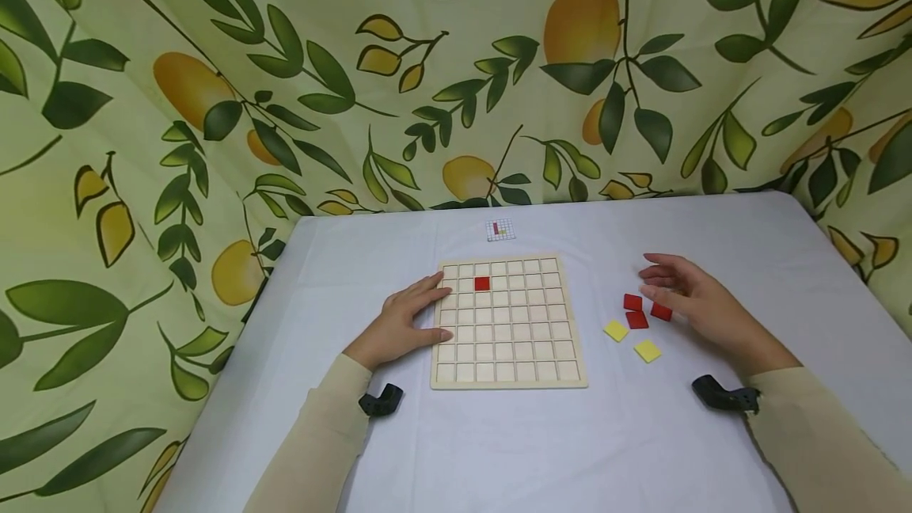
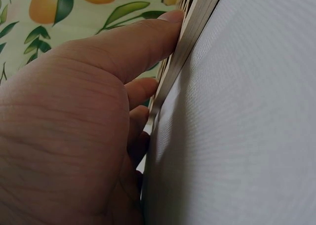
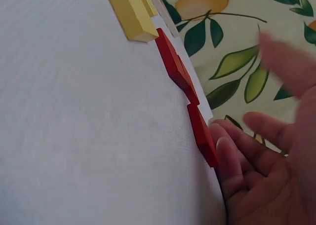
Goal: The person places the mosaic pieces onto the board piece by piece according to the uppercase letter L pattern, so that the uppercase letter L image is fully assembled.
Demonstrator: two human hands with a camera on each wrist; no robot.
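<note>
The left hand (image 1: 399, 321), thumb and fingers spread wide, touches the left edge of the grid board (image 1: 502, 332), whose far left part carries a red square (image 1: 482, 283). Off the board's right edge, three red tiles (image 1: 636, 320) and two yellow tiles (image 1: 647, 351) lie on the table (image 1: 499, 450) (a small card (image 1: 501, 229) lies past the far edge). The right hand (image 1: 687, 287), thumb and fingers apart, hangs empty near the reds.
</note>
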